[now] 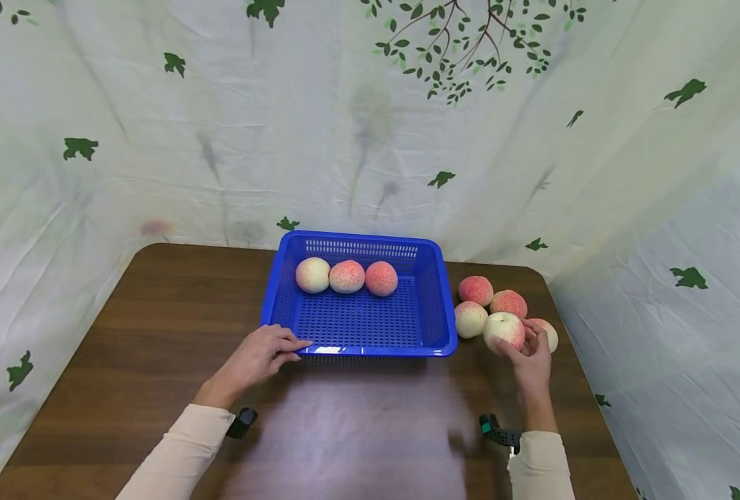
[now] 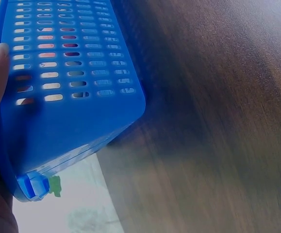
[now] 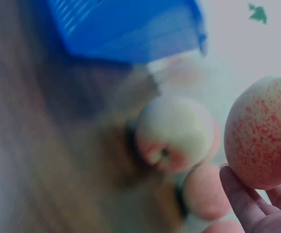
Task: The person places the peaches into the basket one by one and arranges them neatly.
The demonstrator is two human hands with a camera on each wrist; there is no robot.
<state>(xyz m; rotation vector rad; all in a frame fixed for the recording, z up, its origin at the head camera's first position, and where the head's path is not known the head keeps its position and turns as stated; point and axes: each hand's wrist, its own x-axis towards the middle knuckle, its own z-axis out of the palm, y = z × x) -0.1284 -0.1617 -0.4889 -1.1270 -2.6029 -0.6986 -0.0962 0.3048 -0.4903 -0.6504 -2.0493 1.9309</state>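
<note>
Peach (image 1: 504,329) clasped at the right, basket (image 1: 376,351) pinched at the left

And look at that right-hand grip (image 1: 534,361), thumb and fingers closed round a pale, pink-flushed peach, just right of the blue basket! Four more peaches (image 1: 476,290) cluster about it on the tabletop (image 1: 370,430): a rosy pair at the back, a paler one to the left, another partly hidden behind the fingers. Over on the other side, the left-hand grip (image 1: 266,351) pinches the basket's near rim by its left corner, thumb against the outer wall. Inside, three peaches (image 1: 347,277) line up toward the far side, palest at the left, reddest at the right. Behind it all hangs a white cloth (image 1: 313,104) printed with green leaves!
</note>
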